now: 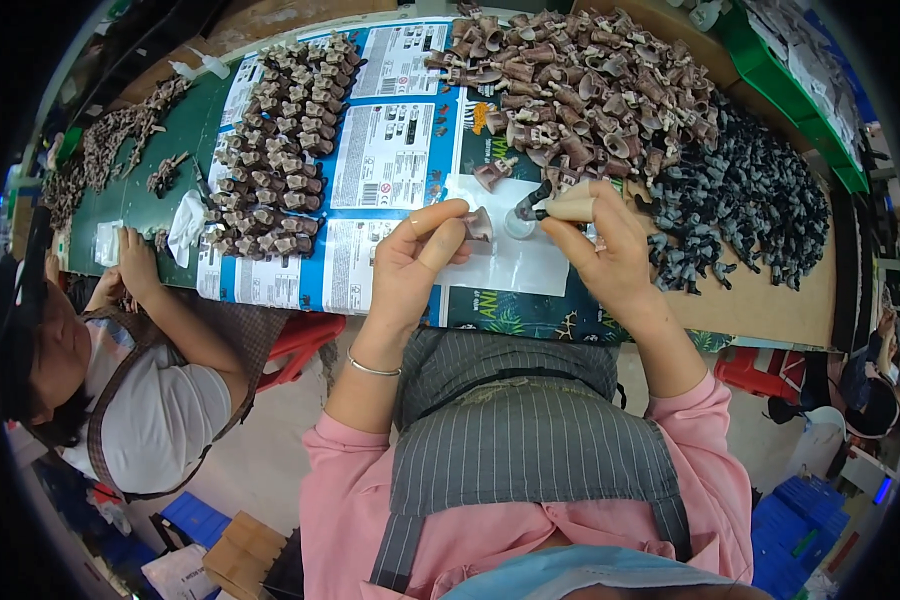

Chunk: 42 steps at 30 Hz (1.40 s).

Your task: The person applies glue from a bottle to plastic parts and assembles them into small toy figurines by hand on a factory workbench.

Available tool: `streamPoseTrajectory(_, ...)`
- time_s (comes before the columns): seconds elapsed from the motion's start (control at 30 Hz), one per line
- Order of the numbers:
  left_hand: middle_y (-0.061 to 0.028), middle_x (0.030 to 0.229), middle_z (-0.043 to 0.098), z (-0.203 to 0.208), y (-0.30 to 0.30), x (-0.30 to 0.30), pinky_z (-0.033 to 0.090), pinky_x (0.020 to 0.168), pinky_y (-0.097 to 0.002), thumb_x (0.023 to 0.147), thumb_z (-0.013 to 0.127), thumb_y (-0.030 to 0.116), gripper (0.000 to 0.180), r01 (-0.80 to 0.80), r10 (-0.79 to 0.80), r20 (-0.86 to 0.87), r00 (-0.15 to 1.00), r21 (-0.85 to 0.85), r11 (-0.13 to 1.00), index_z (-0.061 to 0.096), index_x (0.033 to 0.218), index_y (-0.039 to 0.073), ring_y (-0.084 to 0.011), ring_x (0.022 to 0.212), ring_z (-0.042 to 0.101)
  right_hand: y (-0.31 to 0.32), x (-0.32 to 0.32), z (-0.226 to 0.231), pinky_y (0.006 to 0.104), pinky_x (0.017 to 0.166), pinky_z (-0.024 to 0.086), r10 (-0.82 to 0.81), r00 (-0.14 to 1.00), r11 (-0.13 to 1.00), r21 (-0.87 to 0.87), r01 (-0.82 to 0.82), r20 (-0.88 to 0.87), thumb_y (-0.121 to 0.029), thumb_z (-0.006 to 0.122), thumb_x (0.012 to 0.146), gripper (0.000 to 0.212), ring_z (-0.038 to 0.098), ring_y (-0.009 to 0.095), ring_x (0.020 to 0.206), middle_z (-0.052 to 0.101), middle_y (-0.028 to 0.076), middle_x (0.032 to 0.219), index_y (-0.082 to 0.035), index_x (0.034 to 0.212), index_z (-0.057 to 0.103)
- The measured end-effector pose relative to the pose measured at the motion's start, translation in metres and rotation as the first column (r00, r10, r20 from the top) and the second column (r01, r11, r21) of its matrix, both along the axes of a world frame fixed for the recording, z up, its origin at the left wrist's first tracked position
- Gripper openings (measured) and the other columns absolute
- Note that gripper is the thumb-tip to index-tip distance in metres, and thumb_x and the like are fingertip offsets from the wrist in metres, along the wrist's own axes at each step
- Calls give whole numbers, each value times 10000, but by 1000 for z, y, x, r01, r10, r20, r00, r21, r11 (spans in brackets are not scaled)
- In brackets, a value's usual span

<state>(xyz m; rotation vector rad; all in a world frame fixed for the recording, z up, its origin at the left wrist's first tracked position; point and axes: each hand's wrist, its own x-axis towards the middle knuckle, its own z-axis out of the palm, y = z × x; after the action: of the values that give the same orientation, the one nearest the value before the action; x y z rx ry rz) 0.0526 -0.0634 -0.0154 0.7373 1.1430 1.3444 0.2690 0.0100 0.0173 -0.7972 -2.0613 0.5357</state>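
Observation:
My left hand (410,262) pinches a hollow brown plastic figure part (479,226) between thumb and fingers. In my right hand (610,240) is a small black-and-grey plastic piece (533,203), gripped by the fingertips. Just under that piece is a small clear round cup (518,225), on a white sheet (530,265); whether the two touch I cannot tell. A loose brown part (494,173) lies just beyond my hands. Pale covers sit on some of my right fingertips.
Brown hollow parts (580,90) are heaped at the far middle, black-and-grey pieces (740,195) at the right on cardboard. Rows of joined brown figures (275,165) stand at the left on printed sheets (380,170). A co-worker (140,380) sits at the left; a green bin (800,90) stands far right.

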Motion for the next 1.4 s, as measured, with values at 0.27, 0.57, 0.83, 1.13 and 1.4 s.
streamPoseTrajectory(0.27,-57,1040,694,0,-3,-2,544,704,-213,954,646,117,268,27,-19,358,933,-17,999,649,1212,46,-89,773,648,-10,-35,9,323,640,504,166,974,979,-96,-181,-151,-13,760,750,193,627,253,749,614,109,855,-24,924,678)
streamPoseTrajectory(0.57,-67,1082,688,1,-14,-20,501,694,-196,956,638,101,403,-297,229,424,876,101,950,521,1341,110,-61,799,615,-26,-91,-4,344,612,500,167,980,974,-133,-181,-110,-50,757,766,160,628,257,730,602,94,833,-38,897,666)
streamPoseTrajectory(0.83,-56,886,700,-8,-20,-45,512,615,-240,804,765,43,421,-143,329,-666,670,319,937,633,1204,54,-82,756,636,-33,-94,-5,379,655,515,316,905,943,-201,-267,283,-93,709,825,119,652,278,775,620,108,852,-70,930,658)
streamPoseTrajectory(1.13,-89,836,672,-21,-19,-43,526,675,-374,772,755,161,266,-1,384,-802,457,432,902,675,999,48,-286,780,646,11,-125,18,376,617,475,420,861,881,102,-463,286,-114,728,784,211,599,266,741,568,82,849,-71,975,651)
streamPoseTrajectory(1.4,-87,794,663,-32,-18,-41,522,610,-397,820,701,226,379,-43,341,-801,493,369,928,658,1182,122,-290,728,662,10,-124,4,361,574,419,382,857,858,213,-468,346,-115,750,763,189,580,243,689,548,63,786,-98,914,637)
